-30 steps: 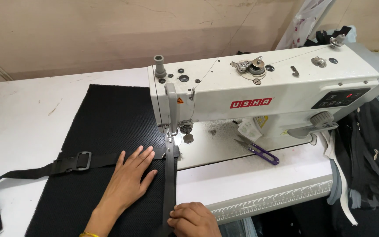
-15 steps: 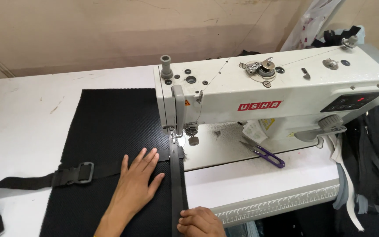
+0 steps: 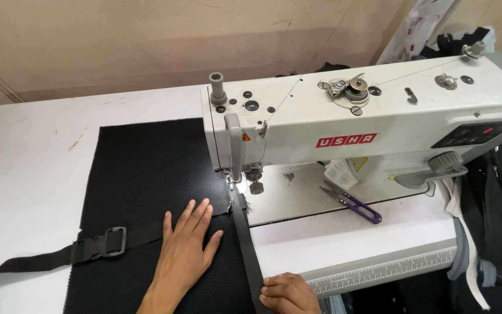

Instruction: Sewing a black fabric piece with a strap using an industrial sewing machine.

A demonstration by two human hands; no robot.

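Left hand: my left hand (image 3: pixel 188 247) lay flat and open on the fabric (image 3: pixel 146 174), fingers spread and pointing toward the needle (image 3: pixel 232 181); it gripped nothing, only pressed down.
Right hand: my right hand (image 3: pixel 287 293) sat at the table's near edge, its fingers closed on the tape (image 3: pixel 245 232).
Tape: the dark tape ran from my right hand straight up along the fabric's right edge to the foot of the machine (image 3: pixel 367 125).
Fabric: the black mesh fabric lay flat on the table (image 3: pixel 30 168), left of the machine, reaching from near the far edge to the near edge.
Strap: a strap (image 3: pixel 42 259) with a buckle (image 3: pixel 108 241) crossed the fabric's near left part and ran off toward the table's near left corner.
Change: against the frames a moment before, my left hand had kept its place just left of the tape and my right had stayed at the near edge; mostly the view had shifted. I judged the seam was being fed slowly, both hands guiding.
Other: purple snips (image 3: pixel 352 203) lay on the machine bed, well apart from both hands.
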